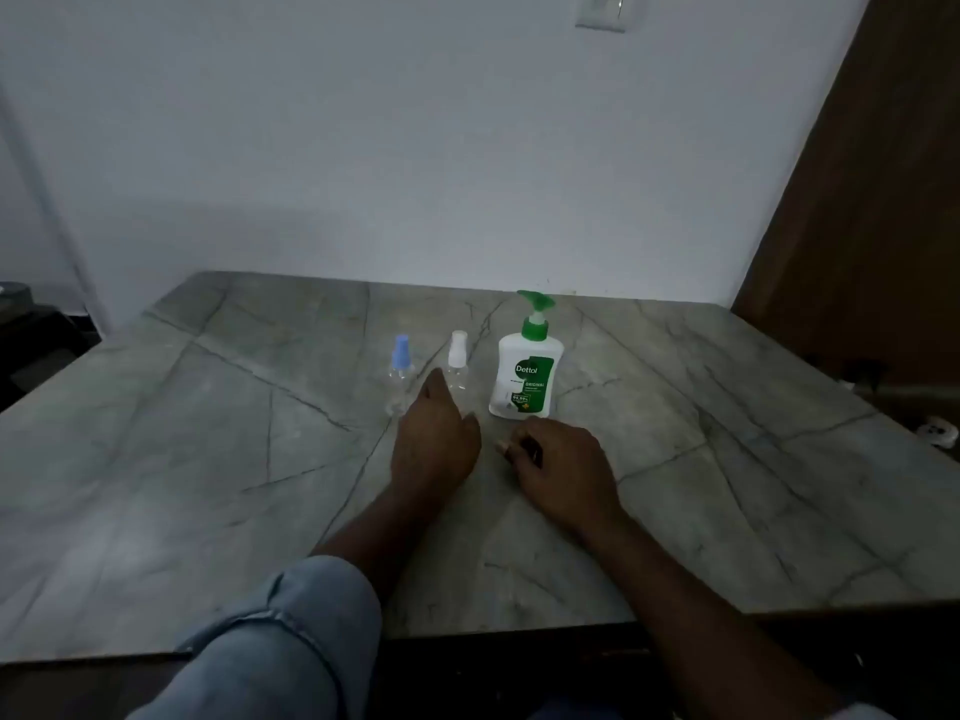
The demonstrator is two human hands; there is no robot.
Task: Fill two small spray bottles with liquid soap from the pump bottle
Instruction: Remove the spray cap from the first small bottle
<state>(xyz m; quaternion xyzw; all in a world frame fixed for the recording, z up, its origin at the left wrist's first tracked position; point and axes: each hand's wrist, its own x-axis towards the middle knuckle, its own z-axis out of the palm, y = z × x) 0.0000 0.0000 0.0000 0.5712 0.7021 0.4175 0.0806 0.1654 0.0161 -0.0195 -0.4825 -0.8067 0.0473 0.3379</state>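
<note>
Stretching forward, the left hand (434,439) was held flat, fingers straight; the base of the white-capped bottle (458,351) was hidden behind its tips, contact unclear. The blue-capped bottle (401,356) stood just left. The right hand (563,467) was loosely curled, empty, before the pump bottle (524,379).

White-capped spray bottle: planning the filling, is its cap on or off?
On. The white cap sits atop the clear spray bottle, standing upright on the table.
</note>
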